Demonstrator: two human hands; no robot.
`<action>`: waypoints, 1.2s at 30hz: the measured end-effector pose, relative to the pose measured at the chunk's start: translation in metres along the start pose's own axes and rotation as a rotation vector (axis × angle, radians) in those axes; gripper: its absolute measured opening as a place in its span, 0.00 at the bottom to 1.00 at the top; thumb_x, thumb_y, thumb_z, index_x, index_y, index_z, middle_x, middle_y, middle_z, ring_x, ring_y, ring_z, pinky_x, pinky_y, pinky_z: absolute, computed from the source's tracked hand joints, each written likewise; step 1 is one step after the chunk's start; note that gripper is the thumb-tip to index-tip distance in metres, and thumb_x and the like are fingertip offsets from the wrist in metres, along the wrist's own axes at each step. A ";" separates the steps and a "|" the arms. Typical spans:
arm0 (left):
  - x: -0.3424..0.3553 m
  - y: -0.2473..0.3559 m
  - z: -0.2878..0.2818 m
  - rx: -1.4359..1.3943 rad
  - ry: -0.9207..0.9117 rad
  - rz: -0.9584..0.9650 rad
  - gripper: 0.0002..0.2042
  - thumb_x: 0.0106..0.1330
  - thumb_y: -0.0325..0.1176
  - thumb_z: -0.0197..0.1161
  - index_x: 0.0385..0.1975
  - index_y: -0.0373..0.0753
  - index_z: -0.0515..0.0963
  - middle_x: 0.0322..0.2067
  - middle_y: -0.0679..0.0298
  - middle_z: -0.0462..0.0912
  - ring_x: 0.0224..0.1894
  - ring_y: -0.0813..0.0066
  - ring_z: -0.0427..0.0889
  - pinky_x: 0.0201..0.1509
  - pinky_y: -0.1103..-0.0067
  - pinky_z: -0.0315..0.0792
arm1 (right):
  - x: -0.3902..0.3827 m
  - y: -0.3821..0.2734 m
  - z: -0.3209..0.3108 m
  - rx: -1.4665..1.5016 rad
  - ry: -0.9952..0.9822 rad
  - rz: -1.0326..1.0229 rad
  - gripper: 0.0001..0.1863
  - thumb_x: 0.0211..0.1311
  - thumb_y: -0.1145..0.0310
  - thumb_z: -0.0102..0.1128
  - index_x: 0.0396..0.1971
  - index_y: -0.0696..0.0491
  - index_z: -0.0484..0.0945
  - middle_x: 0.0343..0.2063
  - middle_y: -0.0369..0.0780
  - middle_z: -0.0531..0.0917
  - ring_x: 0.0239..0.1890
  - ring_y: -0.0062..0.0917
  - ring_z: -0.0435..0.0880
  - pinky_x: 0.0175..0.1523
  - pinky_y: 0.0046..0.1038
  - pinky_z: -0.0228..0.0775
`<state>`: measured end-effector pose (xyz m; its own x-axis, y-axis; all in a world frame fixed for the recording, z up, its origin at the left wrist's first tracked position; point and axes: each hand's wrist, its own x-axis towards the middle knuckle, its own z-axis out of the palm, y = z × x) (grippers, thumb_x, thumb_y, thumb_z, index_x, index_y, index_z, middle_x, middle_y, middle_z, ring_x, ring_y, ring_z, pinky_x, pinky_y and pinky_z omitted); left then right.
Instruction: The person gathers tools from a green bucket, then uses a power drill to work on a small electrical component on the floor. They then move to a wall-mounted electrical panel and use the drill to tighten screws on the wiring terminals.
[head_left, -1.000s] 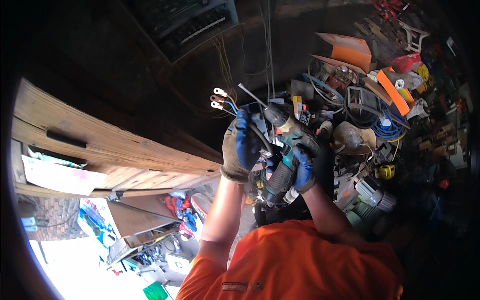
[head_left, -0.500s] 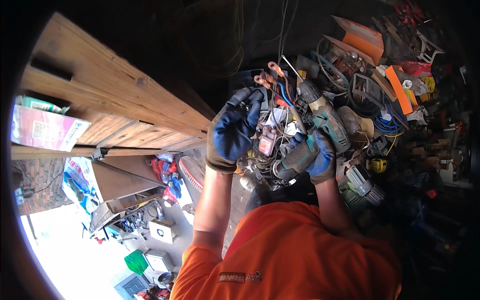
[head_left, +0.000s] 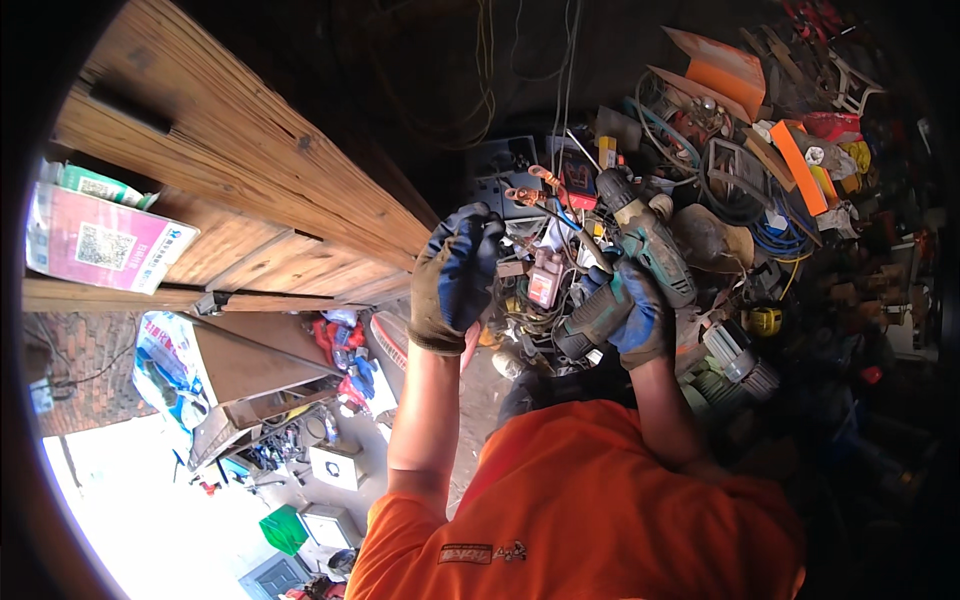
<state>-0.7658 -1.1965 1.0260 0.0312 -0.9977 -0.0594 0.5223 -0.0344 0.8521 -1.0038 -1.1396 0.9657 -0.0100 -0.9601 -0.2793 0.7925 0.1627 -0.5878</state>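
My right hand (head_left: 643, 312), in a blue and brown work glove, is wrapped round the handle of a teal cordless drill (head_left: 655, 255). A long thin bit (head_left: 583, 148) sticks out of its dark chuck, pointing up and to the left. My left hand (head_left: 455, 275), gloved alike, is raised left of the drill with its fingers curled together; what they hold, if anything, is hidden. Between the hands and the drill's bit are cables with copper lugs (head_left: 525, 195) at their ends. Their lower part runs down toward my right hand, and I cannot tell whether it touches them.
A wooden plank structure (head_left: 250, 150) rises on the left, with a pink printed card (head_left: 105, 240) on it. Ahead and right lies clutter: a pink-labelled bottle (head_left: 545, 280), orange sheet-metal pieces (head_left: 800, 165), blue hose coils (head_left: 780, 240) and a finned motor (head_left: 728, 350).
My left hand has drawn slightly back and left, away from the copper lugs, its fingers curling in more. My right hand still holds the drill in nearly the same place.
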 end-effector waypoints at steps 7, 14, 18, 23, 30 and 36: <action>-0.001 0.048 -0.003 0.161 -0.052 0.015 0.12 0.70 0.28 0.56 0.50 0.33 0.75 0.36 0.65 0.79 0.29 0.83 0.76 0.30 0.89 0.70 | 0.007 0.011 0.004 -0.070 0.030 -0.062 0.15 0.66 0.63 0.55 0.48 0.55 0.78 0.43 0.42 0.82 0.46 0.35 0.82 0.53 0.38 0.76; 0.011 0.068 0.007 0.324 -0.051 0.224 0.12 0.69 0.34 0.60 0.47 0.34 0.77 0.29 0.68 0.79 0.26 0.85 0.73 0.32 0.87 0.69 | 0.009 0.018 0.026 -0.068 -0.017 0.000 0.16 0.65 0.68 0.58 0.51 0.56 0.74 0.43 0.39 0.80 0.41 0.28 0.84 0.49 0.29 0.79; 0.023 0.056 0.001 0.690 -0.006 0.522 0.11 0.67 0.29 0.61 0.46 0.32 0.79 0.36 0.61 0.84 0.38 0.76 0.82 0.47 0.80 0.74 | 0.017 0.030 0.021 -0.088 0.009 -0.004 0.17 0.63 0.67 0.61 0.49 0.57 0.74 0.42 0.39 0.81 0.40 0.27 0.84 0.48 0.29 0.78; 0.015 0.057 0.006 0.952 0.088 0.620 0.12 0.65 0.26 0.62 0.46 0.31 0.80 0.35 0.62 0.84 0.37 0.78 0.79 0.44 0.83 0.72 | 0.016 0.031 0.028 -0.037 0.023 -0.030 0.15 0.62 0.68 0.62 0.47 0.58 0.75 0.41 0.39 0.81 0.39 0.28 0.84 0.46 0.29 0.79; 0.016 0.055 0.004 0.876 0.104 0.662 0.12 0.63 0.26 0.64 0.46 0.30 0.81 0.36 0.61 0.83 0.36 0.79 0.77 0.44 0.84 0.71 | 0.012 0.028 0.043 -0.136 0.010 -0.044 0.14 0.63 0.68 0.60 0.46 0.58 0.75 0.39 0.39 0.81 0.39 0.27 0.84 0.46 0.28 0.78; 0.019 0.055 -0.008 0.807 0.108 0.558 0.12 0.65 0.28 0.64 0.45 0.29 0.80 0.36 0.63 0.83 0.36 0.81 0.79 0.43 0.85 0.73 | 0.012 0.030 0.037 -0.099 -0.053 -0.006 0.16 0.63 0.68 0.59 0.48 0.57 0.74 0.40 0.38 0.80 0.41 0.27 0.83 0.47 0.28 0.77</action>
<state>-0.7296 -1.2174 1.0677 0.1946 -0.8735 0.4461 -0.3276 0.3708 0.8690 -0.9575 -1.1546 0.9725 0.0199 -0.9714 -0.2364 0.7281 0.1761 -0.6625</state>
